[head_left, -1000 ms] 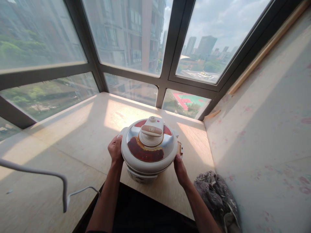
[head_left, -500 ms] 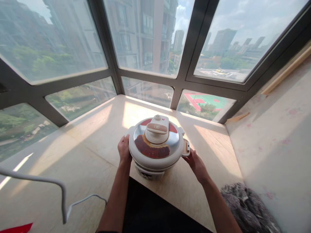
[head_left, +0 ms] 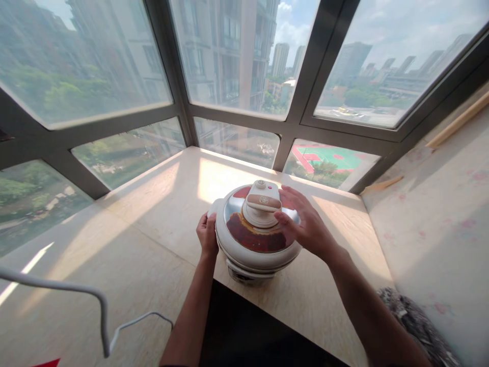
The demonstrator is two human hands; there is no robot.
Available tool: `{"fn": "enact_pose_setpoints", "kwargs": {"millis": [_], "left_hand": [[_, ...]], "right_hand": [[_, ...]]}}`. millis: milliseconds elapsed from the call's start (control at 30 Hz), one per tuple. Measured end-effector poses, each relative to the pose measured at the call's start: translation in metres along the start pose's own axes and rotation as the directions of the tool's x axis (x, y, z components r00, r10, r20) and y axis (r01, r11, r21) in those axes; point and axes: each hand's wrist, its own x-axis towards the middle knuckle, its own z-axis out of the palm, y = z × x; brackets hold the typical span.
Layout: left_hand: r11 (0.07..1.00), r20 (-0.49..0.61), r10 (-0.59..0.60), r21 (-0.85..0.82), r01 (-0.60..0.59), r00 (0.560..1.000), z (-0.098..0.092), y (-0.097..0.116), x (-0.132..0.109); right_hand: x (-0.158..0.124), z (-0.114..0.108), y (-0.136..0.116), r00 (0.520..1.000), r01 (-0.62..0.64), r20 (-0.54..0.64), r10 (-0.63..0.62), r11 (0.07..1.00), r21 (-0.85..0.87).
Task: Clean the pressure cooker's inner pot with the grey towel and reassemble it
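A white electric pressure cooker (head_left: 255,255) stands upright on the marble-look sill, its lid on. The lid is shiny with dark red patches and carries a lid handle (head_left: 263,203) in white and tan. On the cooker's left side, my left hand (head_left: 207,232) is closed around the side grip, most of which its fingers hide. My right hand (head_left: 305,219) is over the right part of the lid, fingers spread, thumb and fingertips close to the lid handle. Whether it touches the handle I cannot tell.
Window frames (head_left: 187,122) enclose the sill (head_left: 145,244) at the back and left. A grey-white cable (head_left: 103,311) loops at the lower left. A black surface (head_left: 248,326) lies in front of the cooker. Grey fluffy fabric (head_left: 416,321) sits by the papered wall (head_left: 439,229).
My right hand has left the cooker's right side grip and come up over the lid beside its handle, fingers opened. My left hand stays on the left grip. The view has shifted slightly.
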Motion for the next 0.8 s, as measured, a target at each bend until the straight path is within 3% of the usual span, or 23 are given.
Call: {"fn": "enact_pose_setpoints", "kwargs": {"millis": [133,300,533,800], "left_hand": [[0.999,-0.013,0.037,0.006,-0.037,0.999,0.001,-0.005,0.004],[0.998,-0.022,0.058,-0.004,-0.058,0.998,0.001,-0.01,0.009],[0.996,0.011,0.09,0.015,-0.09,0.996,0.001,-0.009,0.008],[0.997,-0.005,0.077,0.019,-0.077,0.997,0.0,-0.011,0.009]], "right_hand": [[0.038,0.021,-0.02,0.979,0.16,0.163,-0.124,0.958,-0.236],[0.064,0.043,-0.036,0.953,0.194,0.3,-0.036,0.835,-0.514],[0.06,0.055,-0.04,0.982,0.044,0.176,0.076,0.806,-0.591],[0.06,0.061,-0.05,0.979,-0.073,0.107,0.174,0.788,-0.612]]}}
